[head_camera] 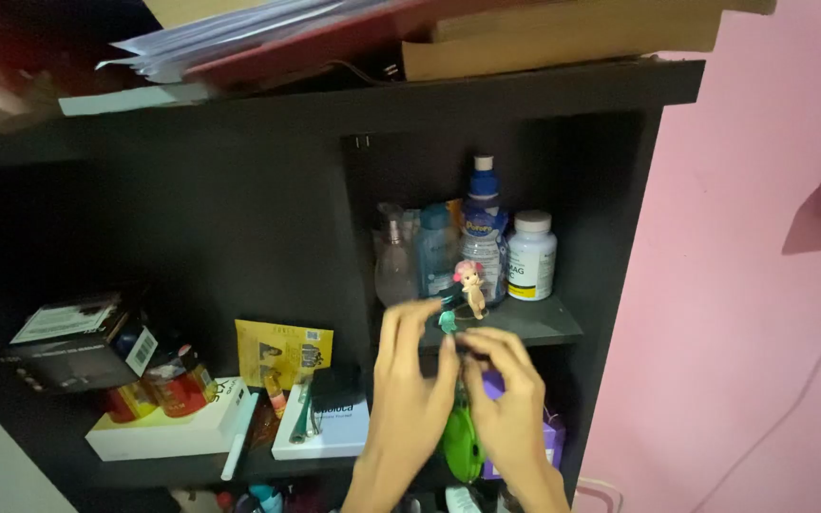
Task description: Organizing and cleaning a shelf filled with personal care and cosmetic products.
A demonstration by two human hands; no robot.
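Observation:
My left hand and my right hand are raised together in front of a black shelf unit. Both are blurred. A bright green object hangs between the two palms, and a small teal piece shows at my left fingertips. Which hand grips the green object I cannot tell. Just behind my fingers, a small doll figurine with pink hair stands on the upper right shelf.
Several bottles stand behind the figurine, among them a white pill bottle and a blue-capped bottle. The lower shelf holds white boxes, red jars, a yellow packet and a black box. Papers lie on top; a pink wall is at right.

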